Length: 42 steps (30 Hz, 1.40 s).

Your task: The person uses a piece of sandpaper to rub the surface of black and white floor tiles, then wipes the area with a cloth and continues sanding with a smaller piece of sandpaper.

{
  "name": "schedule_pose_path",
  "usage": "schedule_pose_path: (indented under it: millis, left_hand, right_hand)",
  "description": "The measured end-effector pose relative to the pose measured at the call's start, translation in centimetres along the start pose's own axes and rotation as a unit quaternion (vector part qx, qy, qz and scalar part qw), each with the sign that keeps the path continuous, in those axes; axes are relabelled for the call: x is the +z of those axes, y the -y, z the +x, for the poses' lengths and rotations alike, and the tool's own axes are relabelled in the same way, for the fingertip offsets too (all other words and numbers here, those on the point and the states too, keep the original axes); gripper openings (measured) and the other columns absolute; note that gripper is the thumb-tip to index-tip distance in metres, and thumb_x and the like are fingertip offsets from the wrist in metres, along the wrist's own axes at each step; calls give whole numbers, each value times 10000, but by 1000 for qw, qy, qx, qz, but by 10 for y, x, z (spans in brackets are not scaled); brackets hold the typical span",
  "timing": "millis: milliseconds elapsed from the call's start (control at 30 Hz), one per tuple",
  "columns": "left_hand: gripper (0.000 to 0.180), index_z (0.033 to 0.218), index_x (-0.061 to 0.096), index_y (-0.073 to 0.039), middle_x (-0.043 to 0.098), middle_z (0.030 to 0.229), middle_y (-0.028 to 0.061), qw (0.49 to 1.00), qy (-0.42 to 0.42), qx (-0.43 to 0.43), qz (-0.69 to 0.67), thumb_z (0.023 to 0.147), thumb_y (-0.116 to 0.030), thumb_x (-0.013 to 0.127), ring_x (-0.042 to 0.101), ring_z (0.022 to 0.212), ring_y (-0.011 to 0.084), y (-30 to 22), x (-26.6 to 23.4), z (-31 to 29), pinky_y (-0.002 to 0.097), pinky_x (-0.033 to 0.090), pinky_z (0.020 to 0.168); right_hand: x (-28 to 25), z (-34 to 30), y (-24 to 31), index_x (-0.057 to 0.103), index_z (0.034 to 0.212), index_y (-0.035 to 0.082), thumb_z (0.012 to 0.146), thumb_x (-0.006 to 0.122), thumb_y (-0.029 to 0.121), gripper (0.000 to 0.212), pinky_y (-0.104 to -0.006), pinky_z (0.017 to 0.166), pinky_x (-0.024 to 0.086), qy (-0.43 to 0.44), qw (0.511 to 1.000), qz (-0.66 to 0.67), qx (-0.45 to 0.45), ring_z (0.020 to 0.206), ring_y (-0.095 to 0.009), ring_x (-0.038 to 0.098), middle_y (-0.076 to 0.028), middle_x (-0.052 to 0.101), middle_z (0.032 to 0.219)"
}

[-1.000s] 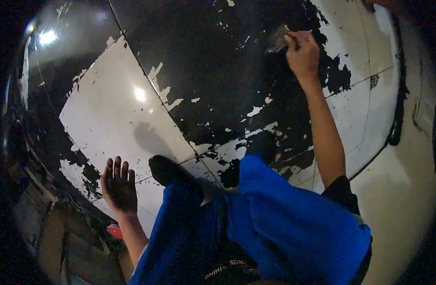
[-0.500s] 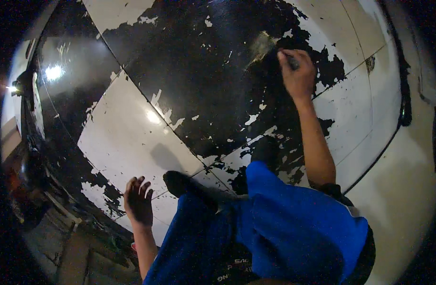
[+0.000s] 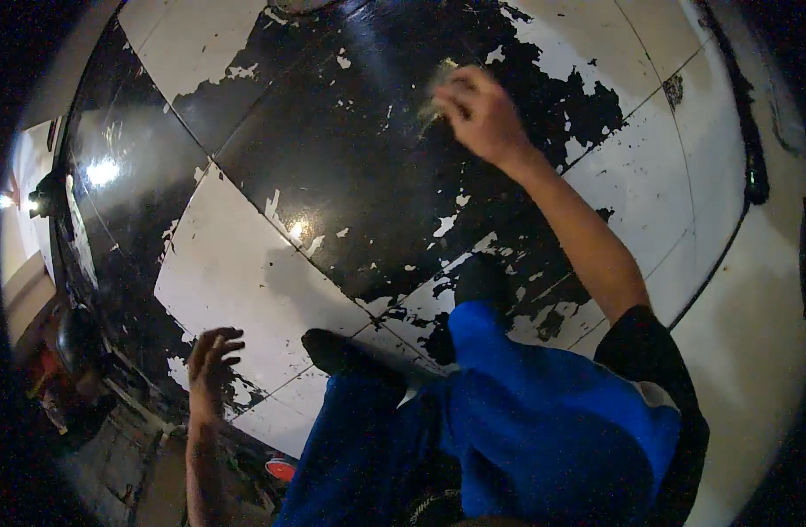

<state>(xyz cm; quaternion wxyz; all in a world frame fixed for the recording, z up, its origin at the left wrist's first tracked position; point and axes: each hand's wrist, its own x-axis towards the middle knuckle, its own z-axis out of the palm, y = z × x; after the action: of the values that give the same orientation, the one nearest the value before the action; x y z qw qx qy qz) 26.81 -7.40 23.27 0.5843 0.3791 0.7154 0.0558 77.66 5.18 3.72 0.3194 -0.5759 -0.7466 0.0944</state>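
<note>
Right hand (image 3: pixel 478 110): fingers pinched on a blurred scraper (image 3: pixel 438 83), over the floor's black patch (image 3: pixel 350 158).
Left hand (image 3: pixel 212 360): fingers loosely curled, on white floor tile (image 3: pixel 236 272).
Between them: blue-trousered knees (image 3: pixel 473 404), dark shoes (image 3: pixel 333 351).

The scene is viewed from a single head-worn fisheye camera, aimed steeply down at the floor (image 3: pixel 245 290) from close above; straight tile seams are bent near the rim.

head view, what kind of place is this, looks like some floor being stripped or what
Probably a room under renovation, seen from a crouch. The tiled floor is pale with a black coating flaking off in patches. The right hand holds a blurred tool against it; the left hand rests open near the floor's edge.
</note>
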Motion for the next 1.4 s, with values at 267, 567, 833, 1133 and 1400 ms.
schedule_pose_path:
  millis: [267,567,833,1133,1400]
  left_hand:
    - [258,1208,631,-8,678,1189,99,986,95,134,32,1042,-181,535,620,1113,173,-51,101,51,336,479,952]
    - [371,1207,605,13,680,1028,78,966,69,178,-172,1001,-289,666,586,922,101,-133,271,103,271,488,795]
    - [285,911,740,28,703,790,19,945,83,196,-248,947,-254,748,597,692,72,-132,285,128,237,484,638]
    - [319,1087,710,-18,705,932,11,932,-8,173,-319,920,-281,777,602,831,64,-127,289,138,207,474,753]
    - [284,1166,636,-42,666,1071,54,917,-206,170,-297,950,-207,721,606,1003,147,-61,227,155,289,488,897]
  right_hand:
    - [-64,-22,-58,725,1095,84,894,756,254,265,-410,895,543,-78,963,35,254,1026,-326,671,-139,686,1101]
    - [-47,-29,67,637,1270,93,783,777,22,512,-384,927,542,-47,940,231,248,1068,-249,662,-125,682,1118]
    - [-69,-54,99,690,1179,62,842,802,141,364,-310,840,565,96,766,459,439,942,-144,693,-42,735,1047]
    - [-75,-29,77,730,1105,20,840,813,189,325,-352,842,557,142,938,103,299,931,-178,702,-112,759,1027]
    - [-56,52,-45,711,1176,35,809,683,79,371,-439,843,568,56,965,-250,53,964,-371,708,-212,729,1044]
